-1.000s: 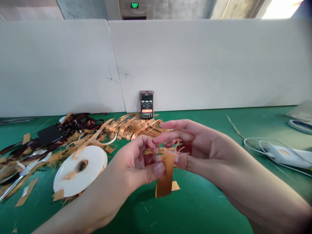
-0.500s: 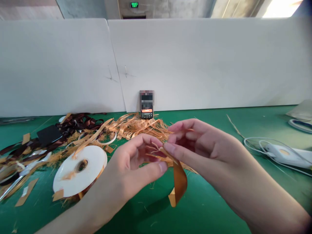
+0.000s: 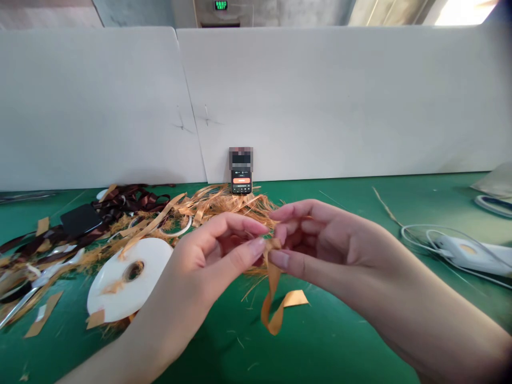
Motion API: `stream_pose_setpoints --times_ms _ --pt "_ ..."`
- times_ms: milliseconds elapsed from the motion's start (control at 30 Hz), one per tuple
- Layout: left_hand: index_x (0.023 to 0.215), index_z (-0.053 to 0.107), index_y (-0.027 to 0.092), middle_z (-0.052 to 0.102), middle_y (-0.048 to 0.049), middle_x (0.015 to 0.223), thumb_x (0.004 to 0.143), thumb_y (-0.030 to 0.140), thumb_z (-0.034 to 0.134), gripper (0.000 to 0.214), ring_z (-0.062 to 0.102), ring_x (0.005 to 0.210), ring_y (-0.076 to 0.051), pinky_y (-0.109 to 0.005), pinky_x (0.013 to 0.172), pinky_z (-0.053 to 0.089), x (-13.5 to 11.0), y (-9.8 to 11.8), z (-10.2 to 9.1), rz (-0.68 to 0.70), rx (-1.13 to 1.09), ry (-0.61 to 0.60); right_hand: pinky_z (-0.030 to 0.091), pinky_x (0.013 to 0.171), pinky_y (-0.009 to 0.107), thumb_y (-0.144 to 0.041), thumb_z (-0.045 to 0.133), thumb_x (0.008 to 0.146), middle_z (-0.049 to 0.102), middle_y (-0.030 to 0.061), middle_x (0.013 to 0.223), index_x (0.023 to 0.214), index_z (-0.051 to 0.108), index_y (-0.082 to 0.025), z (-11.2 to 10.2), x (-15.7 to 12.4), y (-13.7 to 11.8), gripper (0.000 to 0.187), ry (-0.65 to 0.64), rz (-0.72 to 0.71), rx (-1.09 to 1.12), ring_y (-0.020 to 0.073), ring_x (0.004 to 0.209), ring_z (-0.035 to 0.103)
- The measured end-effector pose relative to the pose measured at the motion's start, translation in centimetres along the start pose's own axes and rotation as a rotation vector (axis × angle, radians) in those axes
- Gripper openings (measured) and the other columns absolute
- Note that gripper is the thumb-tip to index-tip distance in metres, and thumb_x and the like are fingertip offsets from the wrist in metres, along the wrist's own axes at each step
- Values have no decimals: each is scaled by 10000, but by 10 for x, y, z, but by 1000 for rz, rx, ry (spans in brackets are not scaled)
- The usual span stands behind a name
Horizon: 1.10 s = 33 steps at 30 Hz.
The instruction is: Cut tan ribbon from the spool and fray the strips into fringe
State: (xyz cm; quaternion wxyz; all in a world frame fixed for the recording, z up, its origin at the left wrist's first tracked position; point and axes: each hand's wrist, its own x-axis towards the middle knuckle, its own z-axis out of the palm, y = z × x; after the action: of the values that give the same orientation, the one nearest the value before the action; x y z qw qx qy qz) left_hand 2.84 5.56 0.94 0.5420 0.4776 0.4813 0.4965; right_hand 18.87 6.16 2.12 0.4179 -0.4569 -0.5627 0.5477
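Note:
A golden-brown ribbon (image 3: 273, 285) hangs in a curl from the fingertips of both hands, its loose end turned to the right above the green table. My left hand (image 3: 218, 266) is closed, thumb and forefinger pinched at the ribbon's top. Facing it, my right hand (image 3: 332, 245) pinches the same piece between thumb and fingers. The fingertips of the two hands nearly meet, and a small fold of ribbon shows between them. Behind the hands lies a heap of frayed golden ribbon strips (image 3: 216, 205), partly hidden by the fingers.
A white ribbon spool (image 3: 120, 266) lies left of my left forearm, near scissors (image 3: 44, 277), a black box (image 3: 81, 220) and tangled dark brown ribbon (image 3: 140, 202). A phone (image 3: 241, 176) leans on the white partition (image 3: 340, 106). A white power strip (image 3: 464, 250) with cables sits right.
The left thumb and forefinger have closed on the ribbon beside the right hand's grip. The hanging ribbon has twisted round, its end swinging to the right.

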Motion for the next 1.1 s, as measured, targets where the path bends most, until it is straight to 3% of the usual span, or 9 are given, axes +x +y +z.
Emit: stream_pose_setpoints --times_ms 133,400,700,933,1100 --pt "825 718 245 705 11 854 789 258 691 47 649 855 -147 -187 705 513 -1 0 -3 29 24 -2 581 646 274 -285 712 754 664 19 810 894 580 -221 1 0 -5 202 -19 47 0 194 799 690" --pt "747 705 230 707 37 744 727 138 733 98 668 734 -110 -162 654 527 0 -1 2 22 -88 -49 569 652 262 -222 746 688 636 -7 761 872 560 -223 0 1 -2 262 -17 45 52 164 739 674" --pt "724 671 242 652 66 722 730 183 759 106 612 701 -70 -118 631 493 1 -5 -4 53 -28 -28 550 633 262 -193 744 684 647 19 803 892 529 -214 0 -2 -5 300 -56 105 53 160 727 635" --pt "783 659 219 654 54 821 746 204 746 97 611 808 -78 -125 722 488 7 -4 -6 104 -104 161 517 610 211 -163 756 684 629 2 780 874 540 -212 -3 0 -5 292 -79 138 76 128 703 605" --pt "885 694 214 695 -3 839 690 249 784 218 668 794 -151 -209 667 533 1 -1 -1 -22 -129 -25 556 691 230 -274 762 735 611 -10 784 922 540 -228 -5 0 -4 294 -98 86 121 148 785 651"
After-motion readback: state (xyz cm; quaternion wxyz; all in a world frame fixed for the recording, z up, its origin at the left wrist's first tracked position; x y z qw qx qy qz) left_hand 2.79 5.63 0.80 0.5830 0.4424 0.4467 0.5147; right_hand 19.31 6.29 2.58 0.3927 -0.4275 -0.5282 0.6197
